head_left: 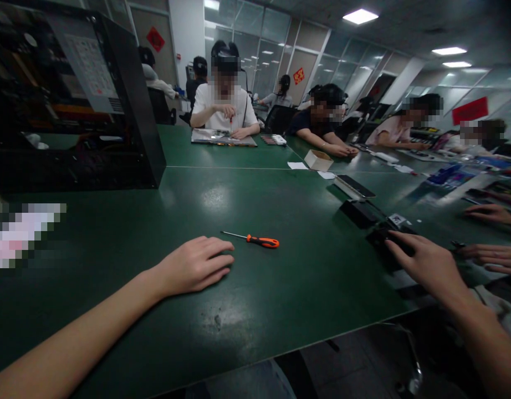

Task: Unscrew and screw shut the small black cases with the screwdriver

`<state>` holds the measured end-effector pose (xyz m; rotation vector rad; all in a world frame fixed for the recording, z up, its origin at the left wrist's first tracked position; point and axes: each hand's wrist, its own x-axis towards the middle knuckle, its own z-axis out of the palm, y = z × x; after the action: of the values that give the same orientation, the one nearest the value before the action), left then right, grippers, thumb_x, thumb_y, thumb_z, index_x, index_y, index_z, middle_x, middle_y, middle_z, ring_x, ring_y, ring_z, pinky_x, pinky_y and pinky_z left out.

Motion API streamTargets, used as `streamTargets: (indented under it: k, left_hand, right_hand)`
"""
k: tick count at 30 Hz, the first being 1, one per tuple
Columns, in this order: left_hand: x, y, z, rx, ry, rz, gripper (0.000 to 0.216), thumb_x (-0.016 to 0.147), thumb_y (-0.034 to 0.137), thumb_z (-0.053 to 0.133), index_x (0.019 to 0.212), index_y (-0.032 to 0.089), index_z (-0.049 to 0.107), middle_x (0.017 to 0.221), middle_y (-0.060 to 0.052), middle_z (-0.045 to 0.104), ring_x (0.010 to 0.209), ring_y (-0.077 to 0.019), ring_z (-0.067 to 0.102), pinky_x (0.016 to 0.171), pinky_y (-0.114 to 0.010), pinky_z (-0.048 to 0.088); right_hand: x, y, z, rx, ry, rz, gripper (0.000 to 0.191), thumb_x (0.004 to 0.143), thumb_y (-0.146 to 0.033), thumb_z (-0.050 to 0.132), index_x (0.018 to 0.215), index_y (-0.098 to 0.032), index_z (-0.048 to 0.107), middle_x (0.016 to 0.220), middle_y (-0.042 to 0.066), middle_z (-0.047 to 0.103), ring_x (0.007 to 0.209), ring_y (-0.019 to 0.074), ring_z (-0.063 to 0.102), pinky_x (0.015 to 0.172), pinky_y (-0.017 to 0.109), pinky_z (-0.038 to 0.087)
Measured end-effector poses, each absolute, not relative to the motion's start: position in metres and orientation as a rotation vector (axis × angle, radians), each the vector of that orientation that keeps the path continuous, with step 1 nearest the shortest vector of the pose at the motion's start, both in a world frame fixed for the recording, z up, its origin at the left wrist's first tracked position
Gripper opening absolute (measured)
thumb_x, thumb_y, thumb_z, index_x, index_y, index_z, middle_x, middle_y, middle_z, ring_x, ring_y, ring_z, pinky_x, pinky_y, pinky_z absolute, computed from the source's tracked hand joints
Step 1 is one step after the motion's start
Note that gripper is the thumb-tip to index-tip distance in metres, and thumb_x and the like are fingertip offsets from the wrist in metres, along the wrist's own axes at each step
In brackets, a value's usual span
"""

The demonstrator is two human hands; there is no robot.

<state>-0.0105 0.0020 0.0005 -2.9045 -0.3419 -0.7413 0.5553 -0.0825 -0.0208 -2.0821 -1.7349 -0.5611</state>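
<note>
My left hand (199, 265) lies palm down on the green table (305, 288), its fingers stretched out and holding nothing. Just beyond its fingertips is a screwdriver (262, 241) with an orange and black handle, its shaft pointing left. Over on the right, my right hand (430, 263) has its thumb and fingers at a small black object (379, 237), seemingly gripping it; its exact kind is too dark to tell. Close beside that lies a black box-like piece (358, 214).
An open black computer case (147, 127) stands at the left. Farther right are a flat phone-like box (354, 187) and a small open carton (318, 160). A co-worker's hands (494, 255) rest near my right hand. Across the table, a person (226, 105) works over a silvery sheet.
</note>
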Motion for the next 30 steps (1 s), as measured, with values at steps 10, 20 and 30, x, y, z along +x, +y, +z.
streamTargets:
  k: [10, 20, 30]
  left_hand:
    - [-0.010, 0.003, 0.001, -2.894, -0.295, -0.734, 0.019, 0.103, 0.022, 0.049, 0.110, 0.014, 0.065, 0.116, -0.015, 0.069, 0.101, -0.0254, 0.068, 0.081, -0.037, 0.056]
    - [-0.011, 0.003, 0.001, -2.916, -0.330, -0.739, 0.020, 0.104, 0.023, 0.049, 0.109, 0.014, 0.067, 0.116, -0.015, 0.070, 0.101, -0.0251, 0.068, 0.082, -0.036, 0.056]
    - [-0.010, 0.003, 0.002, -2.908, -0.329, -0.734, 0.023, 0.105, 0.023, 0.047, 0.107, 0.014, 0.068, 0.115, -0.014, 0.071, 0.100, -0.0240, 0.068, 0.081, -0.036, 0.056]
  right_hand:
    - [0.576, -0.073, -0.030, -2.168, -1.721, -0.537, 0.064, 0.087, -0.061, 0.039, 0.111, -0.016, 0.078, 0.104, 0.014, 0.078, 0.096, 0.0327, 0.074, 0.082, 0.041, 0.058]
    - [0.575, -0.070, -0.033, -2.142, -1.736, -0.557, 0.060, 0.092, -0.054, 0.035, 0.112, -0.016, 0.077, 0.114, 0.014, 0.076, 0.102, 0.0310, 0.073, 0.086, 0.040, 0.057]
    - [0.565, -0.070, -0.035, -2.117, -1.695, -0.655, 0.058, 0.096, -0.051, 0.035, 0.113, -0.015, 0.077, 0.113, 0.013, 0.076, 0.097, 0.0300, 0.074, 0.083, 0.039, 0.057]
